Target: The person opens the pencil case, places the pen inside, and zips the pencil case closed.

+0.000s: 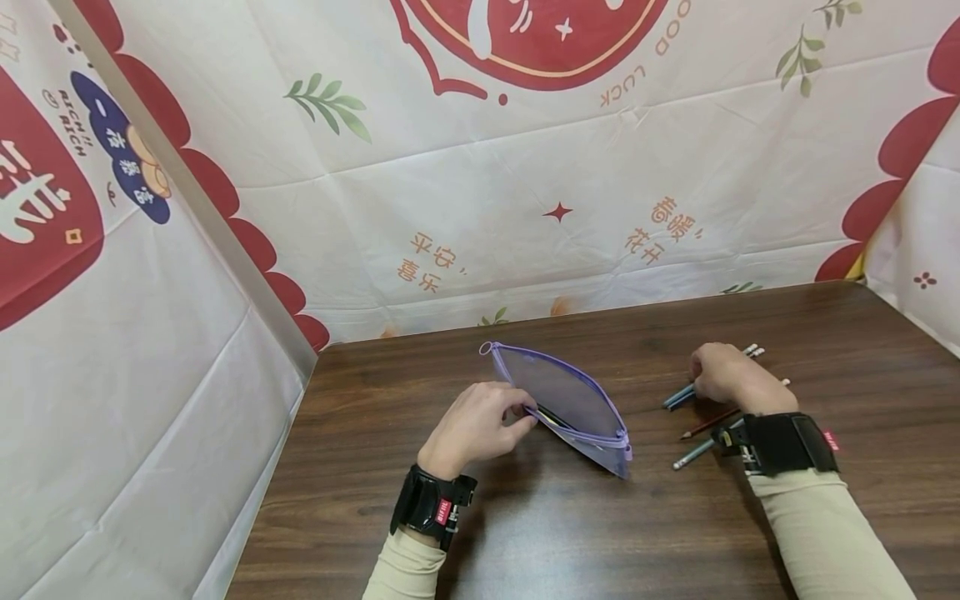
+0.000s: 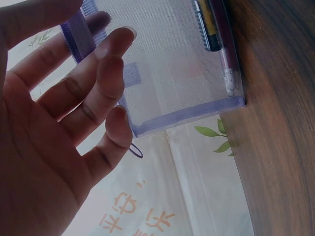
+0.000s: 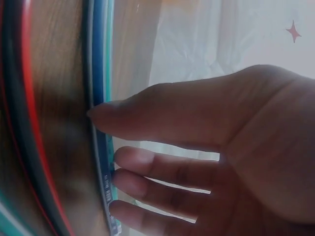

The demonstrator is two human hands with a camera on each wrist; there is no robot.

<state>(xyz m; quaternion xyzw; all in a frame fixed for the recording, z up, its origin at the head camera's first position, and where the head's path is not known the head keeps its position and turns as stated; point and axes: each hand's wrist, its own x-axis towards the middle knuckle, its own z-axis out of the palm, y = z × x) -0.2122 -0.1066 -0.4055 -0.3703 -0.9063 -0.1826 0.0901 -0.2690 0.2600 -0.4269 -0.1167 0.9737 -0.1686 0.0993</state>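
A purple mesh zipper pouch [image 1: 562, 383] stands with its mouth open near the middle of the table. My left hand [image 1: 476, 425] pinches its near rim between thumb and fingers. Through the mesh, the left wrist view shows a dark red pencil [image 2: 227, 49] with an eraser end and a black-and-yellow stick-shaped item [image 2: 209, 29]. Over on the right, my right hand [image 1: 735, 379] holds blue pencils [image 1: 678, 397] between thumb and fingertips, low at the tabletop; how many it grips is hidden. Beneath its wrist lie a red-and-black pencil [image 1: 697, 428] and a blue-green pencil [image 1: 696, 455].
The brown wood-grain table [image 1: 337, 500] ends at the back against a white printed cloth [image 1: 510, 242]. A cloth-covered panel [image 1: 172, 375] borders the left side, and more white cloth [image 1: 918, 242] hangs at the right.
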